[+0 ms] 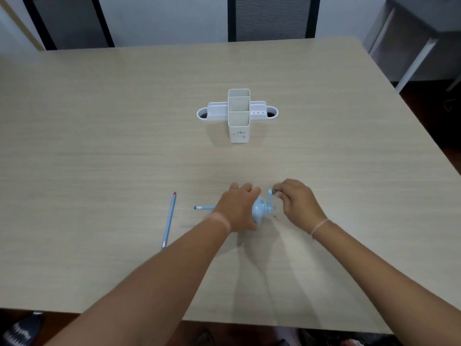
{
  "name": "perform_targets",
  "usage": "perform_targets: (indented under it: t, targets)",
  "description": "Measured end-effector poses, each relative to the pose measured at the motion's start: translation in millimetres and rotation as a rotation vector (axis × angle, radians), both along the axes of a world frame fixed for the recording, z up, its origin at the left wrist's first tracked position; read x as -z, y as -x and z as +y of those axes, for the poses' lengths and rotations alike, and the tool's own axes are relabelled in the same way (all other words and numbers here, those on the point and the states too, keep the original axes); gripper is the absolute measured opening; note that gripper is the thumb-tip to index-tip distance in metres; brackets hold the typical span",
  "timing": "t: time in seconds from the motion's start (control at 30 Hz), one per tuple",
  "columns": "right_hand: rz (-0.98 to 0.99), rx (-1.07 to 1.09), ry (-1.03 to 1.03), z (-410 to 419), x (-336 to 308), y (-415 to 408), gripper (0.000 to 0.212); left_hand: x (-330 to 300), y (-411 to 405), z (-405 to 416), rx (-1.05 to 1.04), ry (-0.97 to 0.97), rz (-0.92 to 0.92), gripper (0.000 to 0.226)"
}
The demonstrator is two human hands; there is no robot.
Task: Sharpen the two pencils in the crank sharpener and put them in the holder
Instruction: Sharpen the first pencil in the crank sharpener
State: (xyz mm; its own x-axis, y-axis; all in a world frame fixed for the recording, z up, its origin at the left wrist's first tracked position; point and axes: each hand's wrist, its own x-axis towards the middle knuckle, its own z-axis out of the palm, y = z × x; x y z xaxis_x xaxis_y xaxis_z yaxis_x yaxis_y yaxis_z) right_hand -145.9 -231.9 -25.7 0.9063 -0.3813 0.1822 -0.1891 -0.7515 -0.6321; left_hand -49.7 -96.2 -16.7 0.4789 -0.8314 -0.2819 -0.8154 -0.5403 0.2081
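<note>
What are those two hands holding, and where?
The left hand grips the blue crank sharpener by its body; the right hand pinches its crank handle.

Hands (264, 206) on blue sharpener (260, 211)

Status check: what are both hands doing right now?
Left hand grips light-blue crank sharpener, blue pencil inserted. Right hand pinches crank handle. Second blue pencil waiting.

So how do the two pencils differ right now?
The loose pencil lies free on the table, untouched and in full view; the other pencil pokes out sideways from under the left hand, at the sharpener, only its eraser end showing. The loose pencil points away; the other lies crosswise. Both are blue.
</note>
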Motion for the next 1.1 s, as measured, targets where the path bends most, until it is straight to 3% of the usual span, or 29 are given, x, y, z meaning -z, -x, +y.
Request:
perform_targets:
  t: [0.2,0.4,0.57,0.77,0.9,1.1]
  targets:
    - [0.326,-0.019,-0.018,1,40,-8,0.033,3,-1,-2,-0.001,0.004,-0.016,0.060]
    - [0.165,-0.134,-0.005,26,32,51,0.026,1,1,-1,-0.007,0.005,-0.019,0.061]
    - [-0.010,-0.042,0.055,10,-1,25,0.021,0,1,0,-0.006,0.016,-0.007,0.056]
    - [0.119,0.058,0.009,-10,16,-20,0.018,1,0,-1,-0.001,0.016,-0.012,0.057]
    - [0.309,-0.002,0.032,0,36,-11,0.018,0,1,-1,-0.004,0.024,-0.008,0.057]
    - [0.193,-0.095,0.004,24,43,46,0.022,0,2,-1,-0.008,0.030,0.006,0.057]
